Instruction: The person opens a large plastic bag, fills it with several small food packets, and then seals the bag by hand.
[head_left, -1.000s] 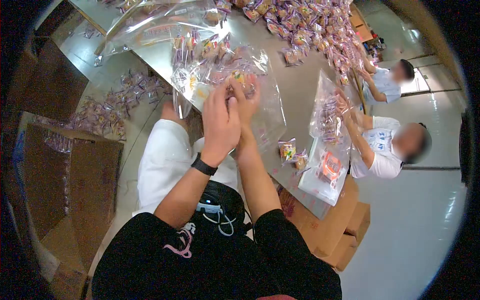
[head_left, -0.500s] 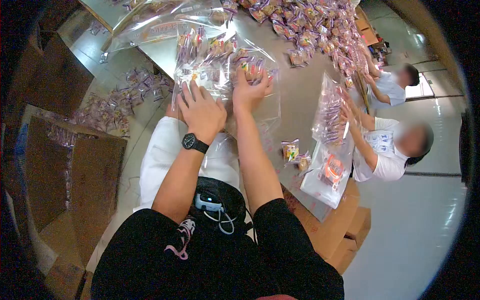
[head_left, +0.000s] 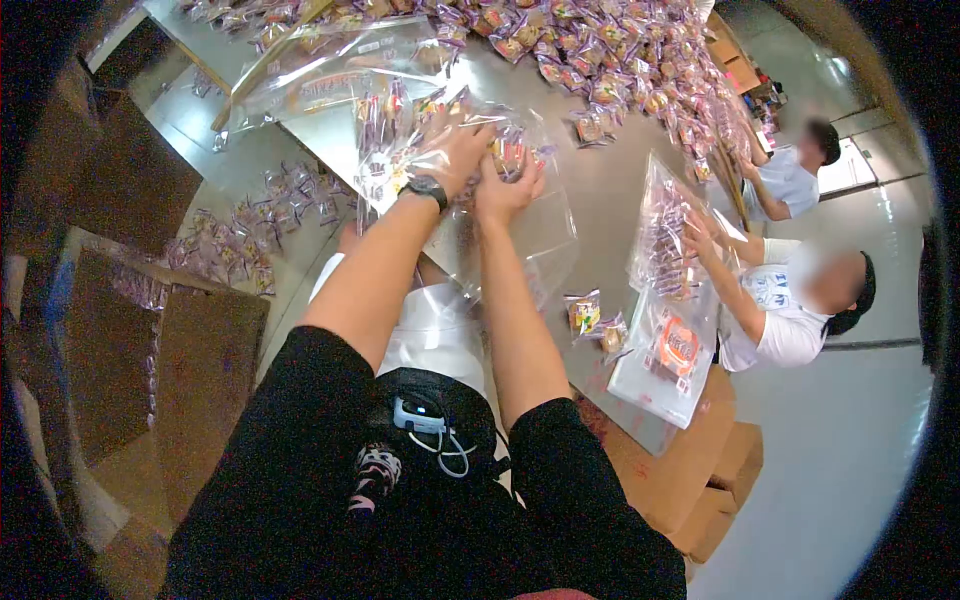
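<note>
A large clear plastic bag (head_left: 470,250) lies on the table in front of me, with several small purple-and-clear snack packets (head_left: 380,115) inside. My left hand (head_left: 455,150), wearing a black wristwatch (head_left: 428,188), lies over these packets with its fingers stretched to the right; plastic glare partly covers them. Beside it, my right hand (head_left: 507,190) curls thumb and fingers around a snack packet (head_left: 510,152) at the bag's right side. The fingertips of both hands are close together.
Loose packets form a big heap (head_left: 620,60) at the back. Two packets (head_left: 583,315) lie right of my arm. A co-worker (head_left: 770,300) handles another filled bag (head_left: 668,235) above a stack of printed bags (head_left: 660,350). Cardboard boxes (head_left: 210,370) stand at left.
My left hand has moved up and to the right, from flat on the bag's near left part to the packets beside my right hand. My right hand keeps nearly the same place.
</note>
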